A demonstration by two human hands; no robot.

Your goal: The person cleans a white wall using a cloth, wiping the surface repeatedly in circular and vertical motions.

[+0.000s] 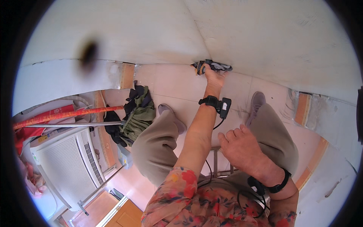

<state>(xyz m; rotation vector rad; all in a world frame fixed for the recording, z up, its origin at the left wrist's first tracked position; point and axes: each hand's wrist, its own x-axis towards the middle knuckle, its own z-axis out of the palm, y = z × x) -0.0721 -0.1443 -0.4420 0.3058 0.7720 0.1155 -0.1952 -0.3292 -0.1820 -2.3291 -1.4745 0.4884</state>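
Observation:
At the foot of the pale wall [249, 37], where a seam runs down to the tiled floor [175, 79], my left hand [214, 77] presses a bunched dark patterned cloth [222, 66]. The cloth touches the line between wall and floor, and my fingers are partly hidden behind it. My right hand [241, 147] hovers over my right thigh, back upward, its fingers loosely curled and slightly apart. No object shows in it, though its palm is hidden. Both wrists wear black straps with small cabled boxes.
On the left, a dark and green cloth mop head [136, 113] lies near my shoe, beside a metal pole [76, 124] and a red patterned pole [71, 114]. A white air-conditioner unit [68, 164] stands behind them. Metal bars [216, 161] show beneath me.

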